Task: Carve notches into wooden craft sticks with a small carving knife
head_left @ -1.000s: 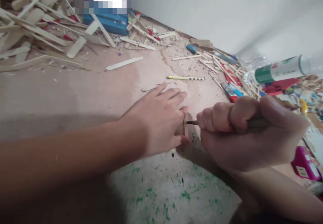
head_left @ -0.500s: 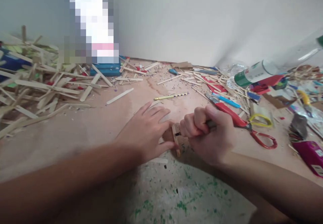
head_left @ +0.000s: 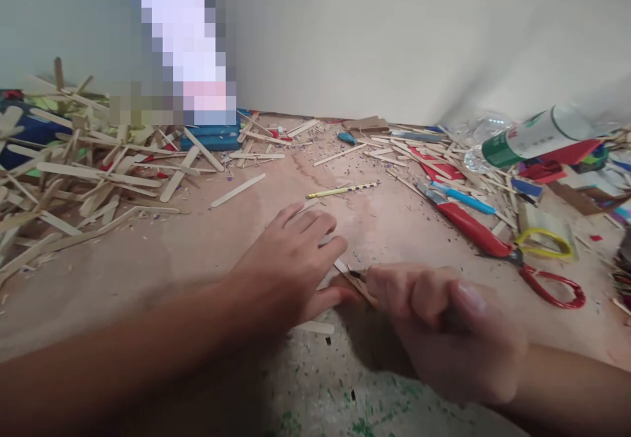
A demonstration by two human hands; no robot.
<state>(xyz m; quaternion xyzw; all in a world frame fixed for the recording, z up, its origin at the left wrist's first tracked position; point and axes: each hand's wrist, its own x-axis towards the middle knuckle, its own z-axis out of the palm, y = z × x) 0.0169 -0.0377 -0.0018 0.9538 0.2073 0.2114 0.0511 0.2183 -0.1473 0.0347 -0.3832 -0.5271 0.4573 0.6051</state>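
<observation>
My left hand (head_left: 290, 263) lies flat on the worn board, fingers stretched, and presses on a small piece of wooden stick (head_left: 352, 279) at its fingertips. My right hand (head_left: 444, 325) is closed in a fist round a thin dark-tipped tool (head_left: 357, 274). The tool's tip touches the stick piece right beside my left thumb. Most of the tool is hidden inside the fist. Another short stick (head_left: 315, 327) lies under my left palm's edge.
A heap of wooden craft sticks (head_left: 89, 174) fills the left. A yellow spotted pencil (head_left: 342, 190) lies ahead. Red scissors (head_left: 497, 246), a blue cutter (head_left: 461, 197), a lying plastic bottle (head_left: 532, 135) and more sticks clutter the right. A blue box (head_left: 211, 138) sits by the wall.
My right fist has drawn back toward me and lower, blurred by motion. The stick piece now lies tilted. My left hand has stayed in place.
</observation>
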